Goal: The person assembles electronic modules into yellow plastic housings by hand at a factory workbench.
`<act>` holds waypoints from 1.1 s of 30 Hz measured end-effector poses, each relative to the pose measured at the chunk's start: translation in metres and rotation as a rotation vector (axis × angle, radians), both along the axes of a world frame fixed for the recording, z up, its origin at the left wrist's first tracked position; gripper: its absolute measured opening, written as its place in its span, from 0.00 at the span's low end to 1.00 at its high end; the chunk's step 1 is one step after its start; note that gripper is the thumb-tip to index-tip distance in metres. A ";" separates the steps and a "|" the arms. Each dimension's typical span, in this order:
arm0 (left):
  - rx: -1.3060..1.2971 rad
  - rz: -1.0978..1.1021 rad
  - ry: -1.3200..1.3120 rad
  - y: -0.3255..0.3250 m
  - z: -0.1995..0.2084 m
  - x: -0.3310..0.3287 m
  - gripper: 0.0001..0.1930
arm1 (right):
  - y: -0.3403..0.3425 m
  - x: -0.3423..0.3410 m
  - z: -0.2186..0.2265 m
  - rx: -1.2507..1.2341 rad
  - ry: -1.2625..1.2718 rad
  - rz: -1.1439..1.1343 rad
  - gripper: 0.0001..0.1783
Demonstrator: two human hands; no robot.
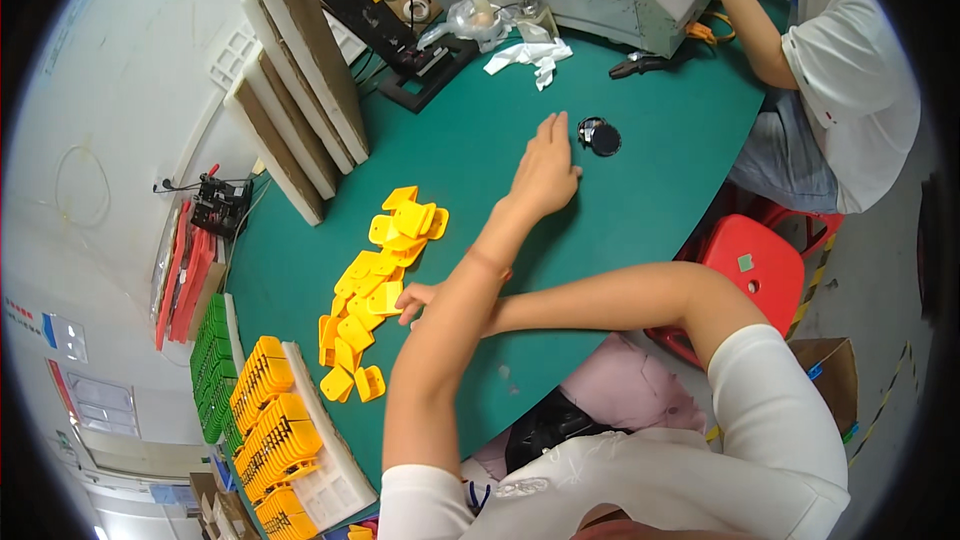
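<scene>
My forearms cross over the green table [640, 200], the left one above the right. My left hand [546, 168] is stretched toward the far side, its fingers straight and nothing visible in them. Just right of its fingertips lies a small round black part [604, 138] with a metallic edge. My right hand [416, 302] comes out from behind my left forearm, partly hidden by it. Its visible fingers are apart at the edge of a yellow plastic piece [384, 299]. That piece belongs to a loose heap of several yellow pieces [355, 334].
Yellow clip-like parts [265, 420] and green ones [212, 365] stand in rows at the left edge. Foam-edged boards [305, 70] lean behind a black stand [425, 80]. White tissue [535, 58] and pliers [640, 64] lie farther back. A co-worker [850, 70] sits right, near a red stool [755, 265].
</scene>
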State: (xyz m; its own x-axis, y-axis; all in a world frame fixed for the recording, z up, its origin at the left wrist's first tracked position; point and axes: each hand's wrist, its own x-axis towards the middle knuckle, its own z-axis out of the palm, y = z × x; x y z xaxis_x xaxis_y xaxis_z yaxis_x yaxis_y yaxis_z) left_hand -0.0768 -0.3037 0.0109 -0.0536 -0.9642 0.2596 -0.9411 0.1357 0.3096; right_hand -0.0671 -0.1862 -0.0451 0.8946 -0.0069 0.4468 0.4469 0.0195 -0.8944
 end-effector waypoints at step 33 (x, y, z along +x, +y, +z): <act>-0.339 0.390 -0.166 0.249 0.040 0.086 0.25 | -0.007 -0.019 0.044 0.531 0.350 0.106 0.09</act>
